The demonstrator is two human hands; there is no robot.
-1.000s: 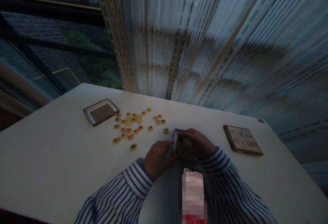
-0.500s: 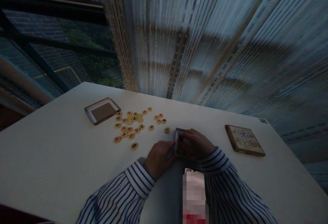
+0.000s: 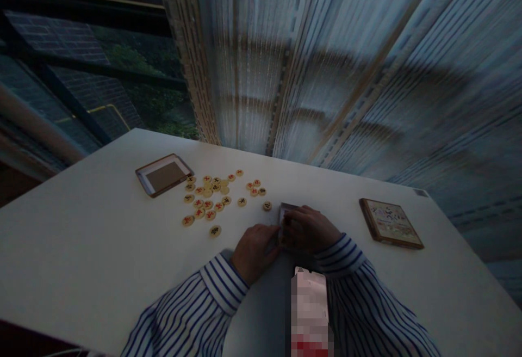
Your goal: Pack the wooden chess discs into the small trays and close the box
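Note:
My left hand [image 3: 253, 249] is closed on the left side of a small, shallow open box [image 3: 287, 207]. Its fingertips grip the wall. My right hand [image 3: 310, 229] reaches over this box with bent, closed fingers, and whatever they hold is too dark to make out. The hands cover most of the box's inside. Round xiangqi pieces with red or black characters, among them a red piece [image 3: 210, 215] and a black one [image 3: 215, 231], lie scattered left of the hands. Closest to the box is a black-marked piece [image 3: 267, 205].
A shallow box lid [image 3: 157, 192] lies inside up at the far left, with pieces against its corner. On the right sits a closed, picture-covered box [image 3: 391, 223]. A phone [image 3: 310, 297] lies between my forearms on the white table [image 3: 101, 248]. Behind hang string curtains [image 3: 261, 74].
The fingers of my right hand have shifted slightly inside the box. My left hand stays on the box wall, and the scattered pieces lie as before.

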